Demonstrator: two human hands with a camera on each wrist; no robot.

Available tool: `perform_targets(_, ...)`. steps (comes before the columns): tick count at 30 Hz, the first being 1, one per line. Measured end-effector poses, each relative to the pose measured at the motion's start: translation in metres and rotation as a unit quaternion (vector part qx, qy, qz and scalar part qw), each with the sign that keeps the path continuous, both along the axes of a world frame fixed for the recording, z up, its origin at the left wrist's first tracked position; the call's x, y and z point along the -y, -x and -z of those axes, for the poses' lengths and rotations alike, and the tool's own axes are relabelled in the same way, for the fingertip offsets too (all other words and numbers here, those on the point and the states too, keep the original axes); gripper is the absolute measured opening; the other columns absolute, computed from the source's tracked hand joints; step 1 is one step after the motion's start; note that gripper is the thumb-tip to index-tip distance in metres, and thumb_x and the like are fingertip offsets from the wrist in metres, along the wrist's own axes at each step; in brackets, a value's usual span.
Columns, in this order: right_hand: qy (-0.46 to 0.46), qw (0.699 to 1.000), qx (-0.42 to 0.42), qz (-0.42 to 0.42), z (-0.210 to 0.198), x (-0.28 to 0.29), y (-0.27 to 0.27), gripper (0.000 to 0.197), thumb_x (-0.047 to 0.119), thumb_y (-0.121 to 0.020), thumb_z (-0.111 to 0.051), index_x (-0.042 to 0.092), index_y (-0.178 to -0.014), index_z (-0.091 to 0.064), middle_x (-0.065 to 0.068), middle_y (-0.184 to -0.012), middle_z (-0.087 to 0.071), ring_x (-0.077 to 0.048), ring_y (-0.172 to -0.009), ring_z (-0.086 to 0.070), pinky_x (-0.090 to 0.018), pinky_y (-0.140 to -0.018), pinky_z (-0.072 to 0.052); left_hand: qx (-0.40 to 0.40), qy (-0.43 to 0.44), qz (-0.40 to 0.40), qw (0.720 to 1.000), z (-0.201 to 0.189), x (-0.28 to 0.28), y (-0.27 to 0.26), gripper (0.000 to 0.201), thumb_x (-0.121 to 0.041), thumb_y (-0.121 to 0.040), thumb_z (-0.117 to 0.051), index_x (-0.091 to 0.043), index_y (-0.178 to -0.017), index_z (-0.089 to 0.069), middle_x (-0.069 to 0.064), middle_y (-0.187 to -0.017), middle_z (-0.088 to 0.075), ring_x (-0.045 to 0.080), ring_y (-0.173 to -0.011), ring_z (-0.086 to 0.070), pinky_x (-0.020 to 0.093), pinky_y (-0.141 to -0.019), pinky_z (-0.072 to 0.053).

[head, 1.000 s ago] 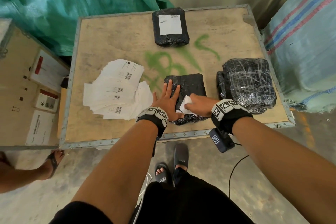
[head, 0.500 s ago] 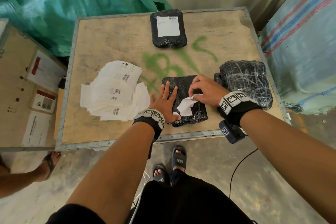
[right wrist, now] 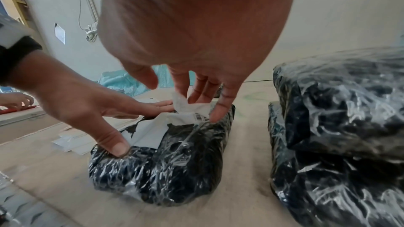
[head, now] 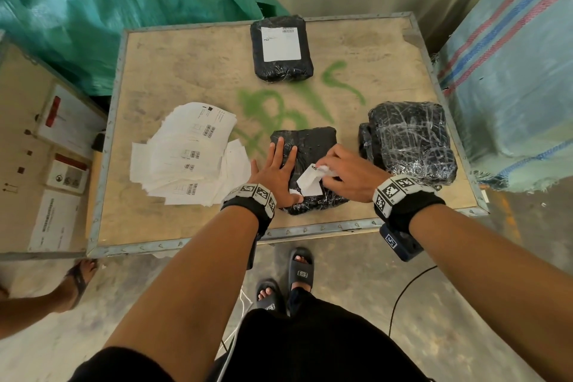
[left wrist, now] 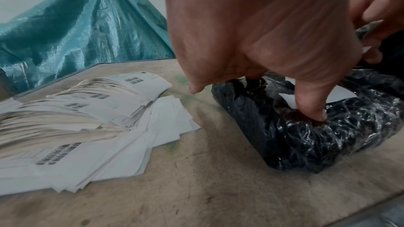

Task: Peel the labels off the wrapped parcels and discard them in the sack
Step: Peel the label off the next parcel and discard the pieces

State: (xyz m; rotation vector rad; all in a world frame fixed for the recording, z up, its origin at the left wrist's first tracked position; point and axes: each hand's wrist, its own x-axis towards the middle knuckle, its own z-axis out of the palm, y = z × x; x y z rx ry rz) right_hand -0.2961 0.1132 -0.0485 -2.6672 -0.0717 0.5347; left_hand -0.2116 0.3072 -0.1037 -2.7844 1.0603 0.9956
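Low and centre in the head view, a black film-wrapped parcel [head: 305,169] lies near the front edge of the bench [head: 192,71]. The left hand [head: 274,172] is spread flat on it, thumb dug into the near end, pinning it down. The right hand [head: 348,172] pinches the crumpled free end of the white label [head: 310,181], which is partly lifted, its lower part stuck to the film. The parcel looks soft and dents under the thumb; the film looks slick, so it needs that flat press. The label looks like thin paper and may tear; a grip low near the peel line seems safest. A labelled parcel [head: 281,48] waits at top centre.
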Motion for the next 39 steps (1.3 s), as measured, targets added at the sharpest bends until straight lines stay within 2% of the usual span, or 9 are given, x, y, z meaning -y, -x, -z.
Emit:
perform_targets(5, 0.045, 0.997, 0.058, 0.026, 0.0, -0.004, -0.005, 0.065, 0.02, -0.082, -0.078, 0.025, -0.13, -0.035, -0.003, -0.103, -0.056, -0.018, -0.078, -0.053, -0.032, -0.063, -0.045, 0.003, -0.002, -0.002, 1.0, -0.002, 0.001, 0.001, 0.119, -0.065, -0.083, -0.063, -0.026, -0.156, 0.023, 0.006, -0.157, 0.041, 0.027, -0.15, 0.026, 0.066, -0.119, -0.007)
perform_targets(8, 0.107, 0.983, 0.139, -0.05, 0.001, -0.006, -0.006, 0.032, 0.033, -0.085, -0.073, 0.03, -0.115, -0.061, 0.005, -0.093, -0.044, -0.015, -0.086, -0.042, -0.031, -0.074, -0.038, 0.005, -0.004, -0.002, 1.0, -0.001, 0.001, 0.001, 0.119, -0.066, -0.083, -0.063, -0.026, -0.156, 0.023, 0.006, -0.157, 0.041, 0.027, -0.15, 0.026, 0.066, -0.118, -0.007)
perform_targets(11, 0.117, 0.98, 0.153, -0.059, 0.003, -0.005, -0.006, 0.019, 0.045, -0.084, -0.069, 0.027, -0.09, -0.067, 0.002, -0.112, -0.046, -0.021, -0.106, -0.041, -0.039, -0.091, -0.04, 0.009, -0.002, -0.004, 1.0, 0.0, 0.001, 0.001, 0.119, -0.066, -0.083, -0.063, -0.026, -0.156, 0.022, 0.006, -0.157, 0.04, 0.027, -0.15, 0.025, 0.066, -0.118, -0.009)
perform_targets(14, 0.105, 0.985, 0.099, -0.095, 0.002, -0.008, -0.009, 0.021, 0.044, -0.093, -0.058, 0.024, -0.099, -0.06, 0.003, -0.12, -0.057, -0.021, -0.114, -0.046, -0.039, -0.101, -0.039, 0.007, -0.004, -0.003, 1.0, 0.0, 0.001, 0.001, 0.119, -0.066, -0.083, -0.063, -0.026, -0.156, 0.022, 0.006, -0.157, 0.04, 0.027, -0.15, 0.026, 0.067, -0.118, -0.009)
perform_targets(17, 0.057, 0.995, 0.011, -0.076, -0.001, -0.011, -0.008, 0.015, 0.036, -0.101, -0.05, 0.021, -0.103, -0.048, -0.003, -0.091, -0.063, -0.023, -0.088, -0.058, -0.036, -0.08, -0.046, 0.002, -0.002, -0.003, 1.0, -0.001, 0.001, 0.001, 0.119, -0.065, -0.083, -0.063, -0.026, -0.156, 0.022, 0.005, -0.157, 0.041, 0.026, -0.15, 0.026, 0.066, -0.118, -0.008)
perform_targets(21, -0.047, 0.998, -0.014, -0.027, 0.001, -0.015, -0.006, 0.018, 0.02, -0.101, -0.049, 0.027, -0.115, -0.041, 0.0, -0.073, -0.058, -0.019, -0.063, -0.054, -0.04, -0.063, -0.047, 0.001, 0.001, -0.005, 1.0, -0.001, 0.001, 0.001, 0.118, -0.065, -0.083, -0.062, -0.026, -0.156, 0.022, 0.005, -0.156, 0.042, 0.026, -0.15, 0.027, 0.066, -0.118, -0.007)
perform_targets(26, -0.025, 0.996, -0.04, -0.07, 0.004, -0.011, -0.01, 0.032, 0.015, -0.098, -0.043, 0.03, -0.099, -0.071, 0.011, -0.084, -0.047, -0.012, -0.082, -0.051, -0.03, -0.074, -0.039, 0.002, 0.0, -0.002, 1.0, 0.001, 0.001, 0.001, 0.118, -0.065, -0.084, -0.062, -0.026, -0.156, 0.022, 0.005, -0.157, 0.041, 0.027, -0.15, 0.026, 0.066, -0.118, -0.009)
perform_targets(34, 0.017, 0.991, -0.001, -0.131, 0.001, -0.008, -0.01, 0.022, 0.013, -0.091, -0.067, 0.027, -0.107, -0.07, 0.004, -0.092, -0.05, -0.018, -0.087, -0.052, -0.033, -0.076, -0.045, 0.001, 0.003, -0.002, 1.0, 0.001, 0.0, 0.0, 0.119, -0.065, -0.083, -0.063, -0.026, -0.155, 0.023, 0.005, -0.156, 0.042, 0.026, -0.149, 0.027, 0.066, -0.119, -0.008)
perform_targets(39, 0.021, 0.989, 0.009, -0.143, 0.003, -0.007, -0.017, 0.008, 0.026, -0.092, -0.068, 0.029, -0.094, -0.075, 0.007, -0.091, -0.052, -0.011, -0.084, -0.046, -0.034, -0.076, -0.047, -0.001, 0.006, -0.001, 1.0, 0.001, 0.0, 0.0, 0.118, -0.064, -0.083, -0.063, -0.026, -0.156, 0.022, 0.005, -0.157, 0.041, 0.026, -0.15, 0.026, 0.066, -0.118, -0.009)
